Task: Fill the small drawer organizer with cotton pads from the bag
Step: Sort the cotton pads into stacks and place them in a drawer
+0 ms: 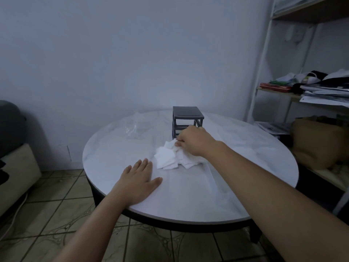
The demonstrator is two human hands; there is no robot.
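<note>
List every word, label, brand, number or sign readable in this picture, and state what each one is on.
No text can be read anywhere in this view.
Drawer organizer: no label or mark shows.
Plastic bag and cotton pads: no print shows.
Stacked papers and flat red item on the shelf unit: any print is too blurred to read.

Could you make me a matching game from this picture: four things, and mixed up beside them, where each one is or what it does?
1. left hand
2. right hand
3. clear plastic bag
4. drawer organizer

A. pinches the cotton pads
B. lies crumpled, far left on the table
C. rests palm down near the table's front edge
D. stands beyond the pads

Pairs: 1-C, 2-A, 3-B, 4-D.
</note>
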